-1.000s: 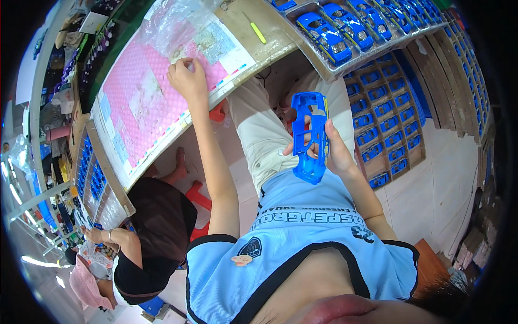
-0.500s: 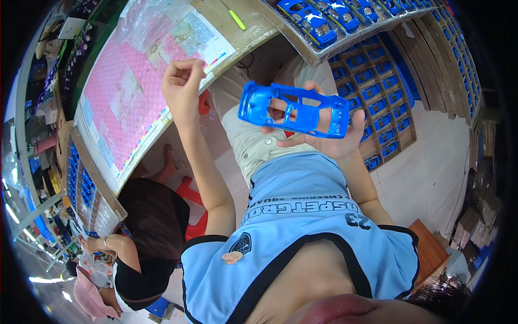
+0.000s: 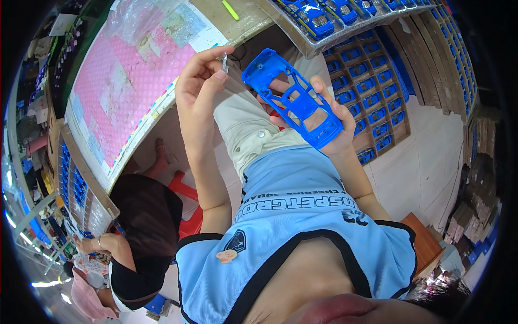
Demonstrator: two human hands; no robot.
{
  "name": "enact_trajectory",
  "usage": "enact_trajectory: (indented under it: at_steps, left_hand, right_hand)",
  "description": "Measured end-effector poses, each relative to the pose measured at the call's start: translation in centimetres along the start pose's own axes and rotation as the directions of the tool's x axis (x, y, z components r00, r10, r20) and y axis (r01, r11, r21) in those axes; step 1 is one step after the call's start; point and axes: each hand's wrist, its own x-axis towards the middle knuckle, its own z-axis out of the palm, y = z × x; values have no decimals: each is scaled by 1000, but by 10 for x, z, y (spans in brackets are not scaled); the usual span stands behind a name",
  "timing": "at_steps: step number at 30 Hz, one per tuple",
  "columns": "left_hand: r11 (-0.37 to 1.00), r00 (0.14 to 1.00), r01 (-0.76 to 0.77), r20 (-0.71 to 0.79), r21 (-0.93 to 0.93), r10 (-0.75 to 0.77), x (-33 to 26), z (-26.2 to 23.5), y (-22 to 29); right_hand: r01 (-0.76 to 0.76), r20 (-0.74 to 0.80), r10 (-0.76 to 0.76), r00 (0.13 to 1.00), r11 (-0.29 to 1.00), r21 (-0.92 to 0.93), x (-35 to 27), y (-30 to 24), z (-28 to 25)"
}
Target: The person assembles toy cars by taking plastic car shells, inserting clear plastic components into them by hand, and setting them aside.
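Observation:
My right hand (image 3: 342, 127) grips a blue toy car body shell (image 3: 305, 106) by its edges, above my lap. The shell is hollow, with open window gaps, and slants from upper left to lower right. Some of my fingers are behind it and show through the gaps. To its left, my left hand (image 3: 195, 92) pinches a small clear plastic piece (image 3: 225, 63) between thumb and forefinger. That piece is apart from the shell, and its exact kind is too small to make out.
A table (image 3: 135, 81) with a pink patterned sheet and clear plastic film stands at far left. A yellow-green tool (image 3: 230, 9) lies on it. Trays of blue cars (image 3: 372, 97) are at right. Another person (image 3: 145, 227) sits at left by a red stool (image 3: 189, 224).
The car shell has turned from nearly level to a steep slant. My left hand has moved right, closer to the shell, and the clear piece in its fingers now shows.

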Motion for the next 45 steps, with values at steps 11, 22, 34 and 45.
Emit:
enact_trajectory:
  at_steps: [11,22,34,45]
  left_hand:
    - [997,990,-74,-118,19,76,-12,25,9]
    - [914,957,-148,-179,378,229,-15,29,4]
    - [828,918,-229,-169,511,358,-14,44,4]
    - [619,825,-332,-100,712,557,-12,58,-4]
  right_hand:
    - [42,-62,-50,997,993,-114,-2,5,6]
    - [56,-89,-86,992,952,-301,-4,8,14]
    - [52,-82,-80,993,952,-301,-8,10,15]
    - [72,-95,-109,989,940,-333,-13,9,16]
